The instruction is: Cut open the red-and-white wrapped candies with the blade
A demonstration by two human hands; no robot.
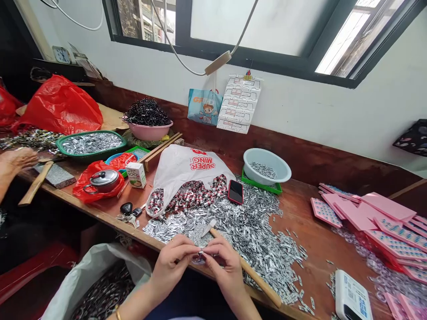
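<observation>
The hammer (263,282) lies on metal pieces (248,222), before the phone (235,192).

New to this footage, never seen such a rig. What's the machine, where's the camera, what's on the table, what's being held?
There's no machine: a person works with two bare hands. The one picture comes from a camera on their head, looking forward and down. The left hand and right hand pinch a small piece between their fingertips; it's too small to identify. On the table lie a heap of small metal pieces, a hammer, a phone, a white bag with red lettering, a pale blue bowl and, at the right, pink sheets. The hand at the far left belongs to someone else.
</observation>
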